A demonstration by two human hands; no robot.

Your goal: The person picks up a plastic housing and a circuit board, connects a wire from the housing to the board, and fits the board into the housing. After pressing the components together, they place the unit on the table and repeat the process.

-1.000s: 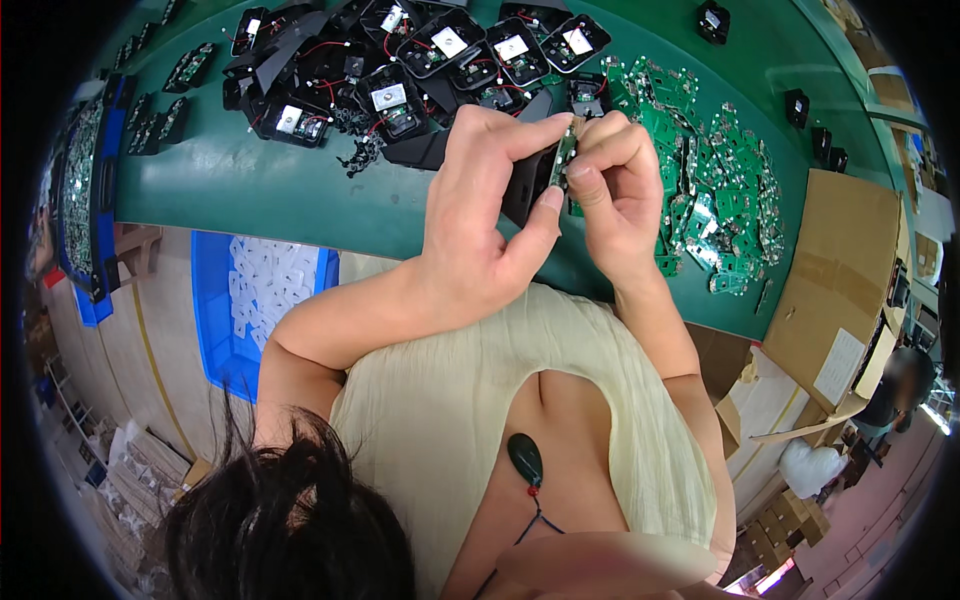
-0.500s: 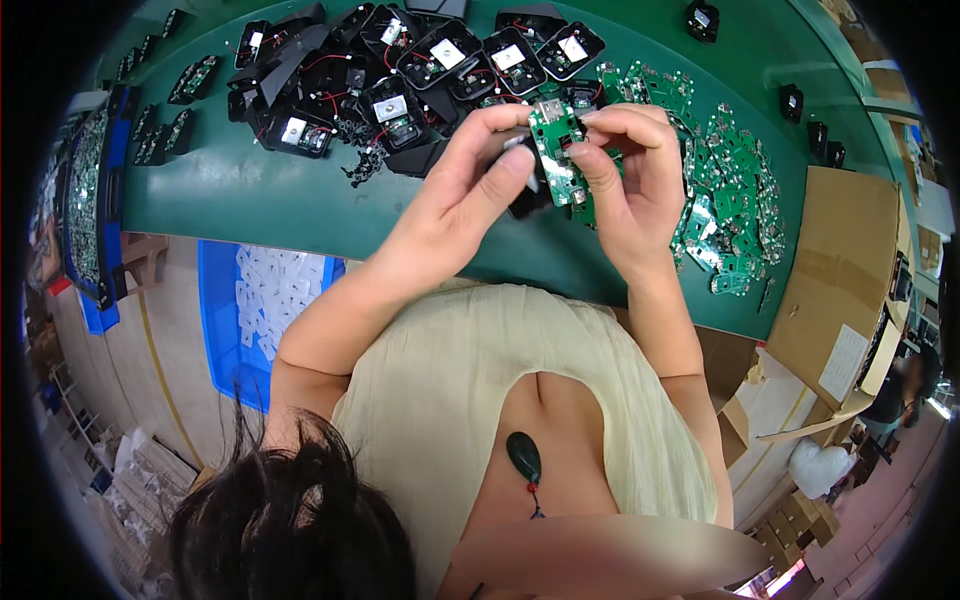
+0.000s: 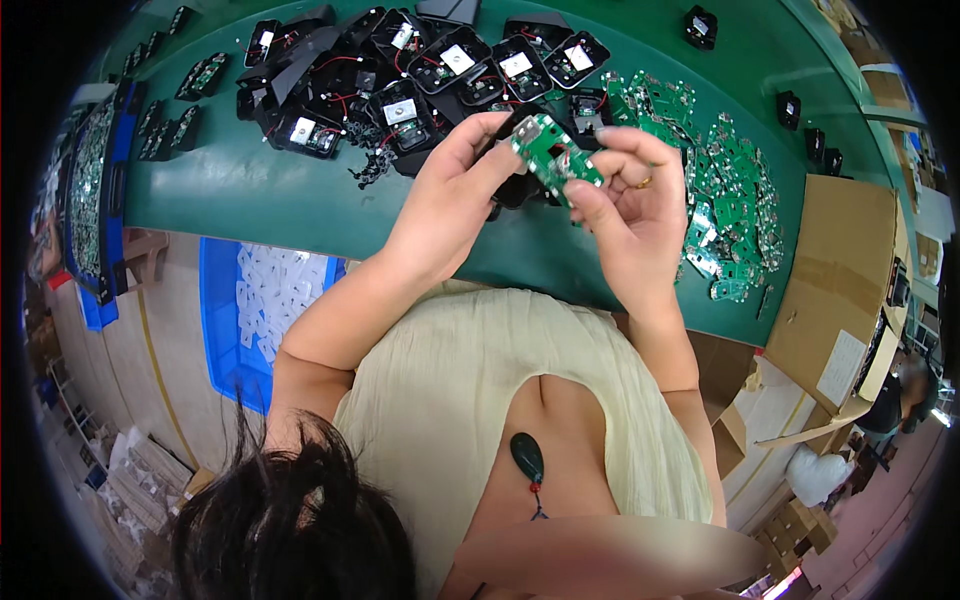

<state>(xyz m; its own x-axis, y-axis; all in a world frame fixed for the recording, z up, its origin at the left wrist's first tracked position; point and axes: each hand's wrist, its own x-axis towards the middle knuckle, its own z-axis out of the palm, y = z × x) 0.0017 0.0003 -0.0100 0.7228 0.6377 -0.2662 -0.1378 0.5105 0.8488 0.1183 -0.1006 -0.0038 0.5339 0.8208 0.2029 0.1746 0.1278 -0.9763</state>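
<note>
On the left, below the near edge of the green tabletop [image 3: 270, 205], a blue bin [image 3: 222, 330] holds flat white pieces [image 3: 268, 300]. A yellow line [image 3: 161, 368] crosses the pale floor [image 3: 110, 360] beside it. On the right stands a brown cardboard box [image 3: 830, 260] bearing a white label [image 3: 842, 367]; beyond are a white bag [image 3: 818, 475], smaller cartons [image 3: 795, 527] and a person [image 3: 884, 412] in dark clothing.

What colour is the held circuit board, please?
The board is green; the head view shows it best.

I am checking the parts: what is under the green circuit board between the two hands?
Part of a black housing shows under the green circuit board, by the left hand. The board and hand hide the rest, so its inside cannot be seen.
</note>
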